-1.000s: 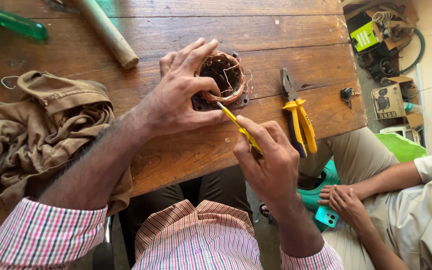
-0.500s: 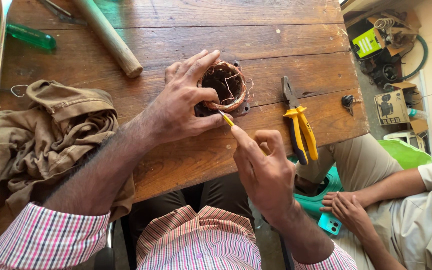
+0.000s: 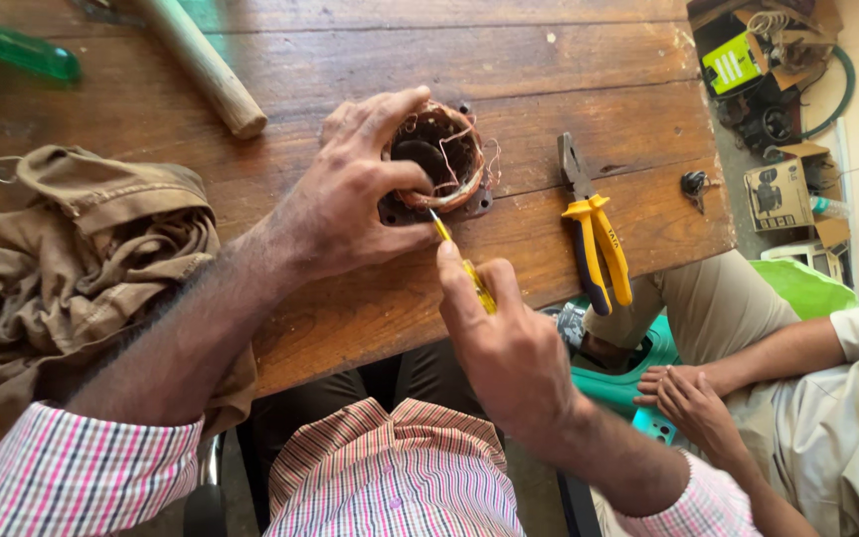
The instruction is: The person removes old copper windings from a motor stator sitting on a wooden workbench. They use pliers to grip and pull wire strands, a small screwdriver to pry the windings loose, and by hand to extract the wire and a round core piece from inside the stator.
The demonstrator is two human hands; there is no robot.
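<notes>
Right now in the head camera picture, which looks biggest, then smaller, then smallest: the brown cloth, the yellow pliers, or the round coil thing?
1. Brown cloth, clearly largest.
2. Yellow pliers and round coil look about alike; the left hand hides part of the coil.

**Stator and screwdriver on bench**

Round rust-brown motor stator with copper wire windings: sits flat on the wooden bench, bore facing up, dark metal base plate under it. Loose copper strands stick out at its right side. Left hand wraps its left rim, thumb inside the bore.

Slim yellow-handled screwdriver: pinched in right hand, angled up-left, tip touching the stator's lower rim at the base plate.
</notes>
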